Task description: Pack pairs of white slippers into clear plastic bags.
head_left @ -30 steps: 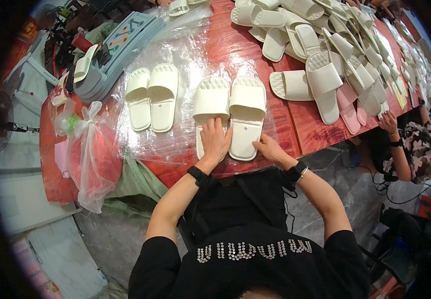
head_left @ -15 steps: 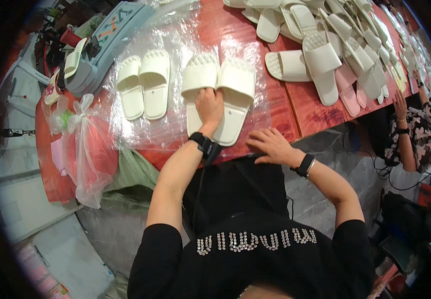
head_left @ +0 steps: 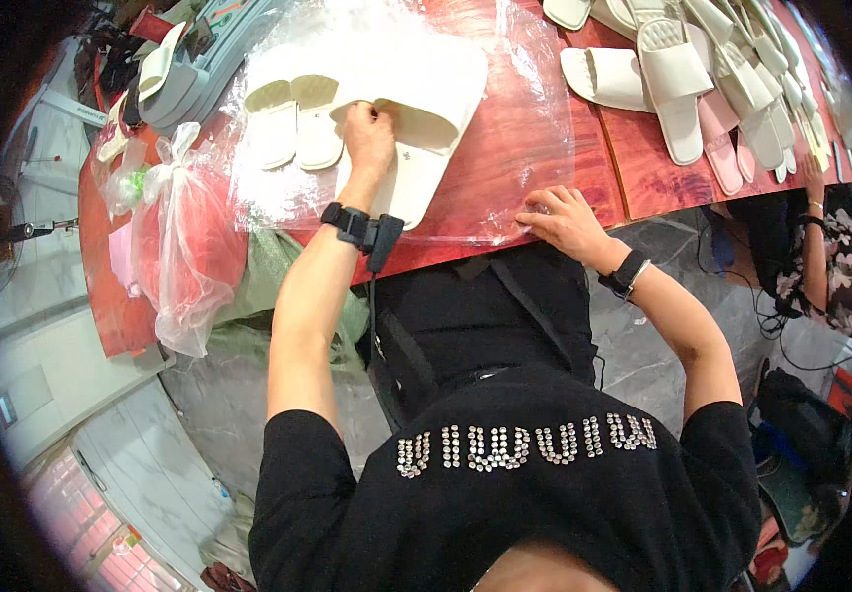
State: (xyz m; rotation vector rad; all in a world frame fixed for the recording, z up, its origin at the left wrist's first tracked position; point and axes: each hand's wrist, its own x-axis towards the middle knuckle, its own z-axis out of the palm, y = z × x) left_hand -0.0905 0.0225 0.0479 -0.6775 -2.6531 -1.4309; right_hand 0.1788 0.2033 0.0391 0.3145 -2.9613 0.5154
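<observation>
My left hand (head_left: 369,138) is closed on a pair of cream slippers (head_left: 411,183), gripping their inner edges where the two meet, below the straps. The pair is tilted and looks lifted off the table, its straps washed out by glare. Just to its left, a second pair of cream slippers (head_left: 319,133) lies on clear plastic, partly covered by the held pair. My right hand (head_left: 569,225) is at the table's front edge, fingers loosely bent and apart. Its fingertips are beside the corner of the clear plastic sheet (head_left: 520,148); whether they touch it I cannot tell.
A heap of cream slippers (head_left: 677,94) with a few pink ones (head_left: 717,148) covers the right of the red table (head_left: 594,163). A knotted plastic bag with pink contents (head_left: 189,237) hangs at the left edge. Another person's arm (head_left: 814,247) is at far right.
My left hand has raised and tilted the slippers, moving them left, partly over the other pair. The fingers of my right hand are more bent. The whole view has shifted.
</observation>
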